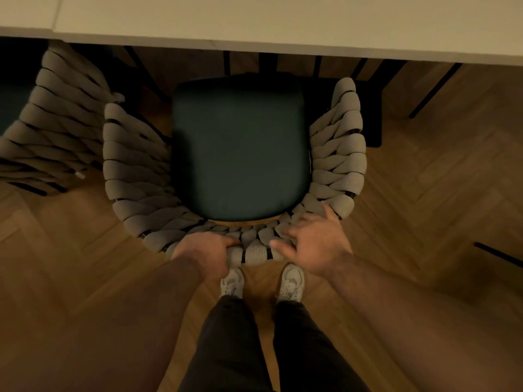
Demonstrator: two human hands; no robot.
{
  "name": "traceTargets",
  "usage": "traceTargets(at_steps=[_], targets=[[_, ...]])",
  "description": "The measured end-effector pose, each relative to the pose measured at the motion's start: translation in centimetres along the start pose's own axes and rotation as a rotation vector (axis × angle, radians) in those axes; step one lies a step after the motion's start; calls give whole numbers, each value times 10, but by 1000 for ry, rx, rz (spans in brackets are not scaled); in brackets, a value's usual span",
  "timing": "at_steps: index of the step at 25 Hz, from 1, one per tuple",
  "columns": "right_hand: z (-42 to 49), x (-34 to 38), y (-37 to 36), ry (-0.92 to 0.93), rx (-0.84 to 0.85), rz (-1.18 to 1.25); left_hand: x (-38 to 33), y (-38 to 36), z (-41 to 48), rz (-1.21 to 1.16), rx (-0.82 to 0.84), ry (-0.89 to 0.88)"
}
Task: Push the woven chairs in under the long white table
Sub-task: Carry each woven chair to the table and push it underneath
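Chair [237, 148] stands with its front edge at the desk [254, 21], seat mostly out. My left grip [206, 250] curls round the woven back rail [254, 254]; my right grip [308, 241] rests there, fingers spread. Weave judged soft, frame stiff: push at the rail.

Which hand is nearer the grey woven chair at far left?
Left. The left hand grips the green-seated woven chair's back rim, toward the far-left grey woven chair; the right hand rests farther right.
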State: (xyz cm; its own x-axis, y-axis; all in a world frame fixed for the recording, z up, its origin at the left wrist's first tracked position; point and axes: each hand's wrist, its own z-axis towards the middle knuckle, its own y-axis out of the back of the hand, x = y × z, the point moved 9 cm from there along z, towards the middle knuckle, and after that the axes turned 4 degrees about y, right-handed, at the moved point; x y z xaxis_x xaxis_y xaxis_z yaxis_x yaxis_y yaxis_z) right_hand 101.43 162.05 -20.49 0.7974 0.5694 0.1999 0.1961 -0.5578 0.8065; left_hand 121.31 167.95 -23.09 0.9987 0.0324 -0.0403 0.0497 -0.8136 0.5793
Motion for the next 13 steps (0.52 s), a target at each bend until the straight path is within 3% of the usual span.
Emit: traceTargets(at_steps=[2,5,9,13], targets=[[4,0,-8,121,140,-96,0,2,2,-18,32,-25],[14,-10,-14,101,269,-237,-1,3,-4,-35,80,-89],[21,-9,-15,37,305,-241,39,7,-9,192,40,-86],[30,-6,-7,-3,268,-207,76,21,-4,264,25,-56]])
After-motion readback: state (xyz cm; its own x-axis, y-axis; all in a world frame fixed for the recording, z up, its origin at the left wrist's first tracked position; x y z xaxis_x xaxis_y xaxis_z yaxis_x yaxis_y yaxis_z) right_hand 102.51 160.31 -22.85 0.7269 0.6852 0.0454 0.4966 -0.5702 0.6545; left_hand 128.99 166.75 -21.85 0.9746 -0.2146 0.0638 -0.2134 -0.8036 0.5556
